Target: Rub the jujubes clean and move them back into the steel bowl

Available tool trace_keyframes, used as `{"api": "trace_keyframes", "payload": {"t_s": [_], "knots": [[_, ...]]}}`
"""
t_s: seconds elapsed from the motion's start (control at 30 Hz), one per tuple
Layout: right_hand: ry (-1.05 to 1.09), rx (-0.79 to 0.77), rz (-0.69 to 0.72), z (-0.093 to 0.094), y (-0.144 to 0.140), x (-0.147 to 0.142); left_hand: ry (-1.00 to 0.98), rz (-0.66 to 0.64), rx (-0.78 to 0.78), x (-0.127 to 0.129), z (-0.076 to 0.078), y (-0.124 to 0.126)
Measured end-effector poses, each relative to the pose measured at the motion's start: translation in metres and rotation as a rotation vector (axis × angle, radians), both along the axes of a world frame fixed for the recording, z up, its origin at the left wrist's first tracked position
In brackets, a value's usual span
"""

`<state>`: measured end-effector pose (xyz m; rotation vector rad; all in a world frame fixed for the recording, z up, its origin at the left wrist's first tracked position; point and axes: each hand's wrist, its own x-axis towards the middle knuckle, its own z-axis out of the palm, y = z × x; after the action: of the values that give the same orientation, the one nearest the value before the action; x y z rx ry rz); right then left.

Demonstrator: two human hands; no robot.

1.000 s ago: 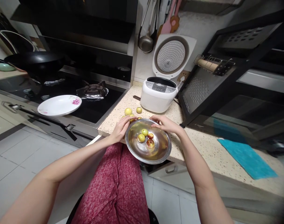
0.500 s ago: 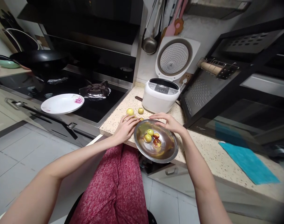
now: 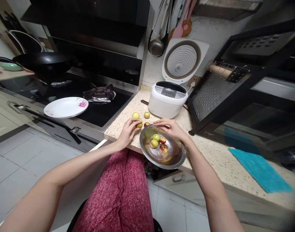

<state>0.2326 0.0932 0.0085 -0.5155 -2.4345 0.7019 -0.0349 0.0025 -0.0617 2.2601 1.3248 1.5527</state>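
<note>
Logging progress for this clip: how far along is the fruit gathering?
Done: three small fruits lie in the steel bowl. In hand: the left hand closes its fingers on a yellow fruit on the counter; the right hand rests on the bowl's far rim. Left: a reddish fruit and two yellow ones lie loose on the counter.

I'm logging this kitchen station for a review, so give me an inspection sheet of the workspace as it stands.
Surface: speckled counter, no spills seen.
Job's things: steel bowl at the counter edge holds three small fruits; four more fruits lie beside it.
Clutter: blue cloth, open rice cooker.
Hands: left hand closes on a fruit; right hand touches the bowl's far rim.
Cables: nothing seen.
Surroundings: floral plate on the stove, black wok.
</note>
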Motion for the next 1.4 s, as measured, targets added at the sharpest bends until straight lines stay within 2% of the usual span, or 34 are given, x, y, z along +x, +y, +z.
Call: {"api": "trace_keyframes", "payload": {"t_s": [0.13, 0.27, 0.5, 0.73, 0.87, 1.03, 1.17, 1.33, 1.4], "knots": [[0.004, 0.031, -0.029, -0.002, 0.0, -0.001, -0.059, -0.051, 0.091, -0.001, 0.007, -0.004], [0.007, 0.098, -0.046, 0.003, -0.009, -0.004, -0.046, -0.158, 0.2, 0.0, 0.008, -0.007], [-0.002, 0.035, 0.092, 0.018, -0.04, -0.013, -0.016, -0.346, 0.295, 0.0, 0.003, -0.008], [-0.065, -0.131, 0.043, 0.015, -0.052, -0.018, -0.058, -0.412, 0.22, -0.004, 0.006, -0.006], [-0.034, -0.215, 0.046, 0.013, -0.052, -0.019, -0.108, -0.41, 0.169, 0.006, 0.019, -0.005], [-0.018, -0.203, 0.011, 0.014, -0.052, -0.019, -0.103, -0.425, 0.109, 0.02, 0.034, -0.012], [-0.071, -0.191, 0.033, 0.02, -0.05, -0.016, -0.076, -0.428, 0.136, 0.014, 0.026, -0.014], [-0.152, -0.214, 0.165, 0.029, -0.042, -0.006, 0.072, -0.618, 0.229, 0.003, 0.007, -0.01], [-0.193, -0.198, 0.233, 0.031, -0.038, -0.002, 0.115, -0.643, 0.241, 0.002, 0.003, -0.008]]}}
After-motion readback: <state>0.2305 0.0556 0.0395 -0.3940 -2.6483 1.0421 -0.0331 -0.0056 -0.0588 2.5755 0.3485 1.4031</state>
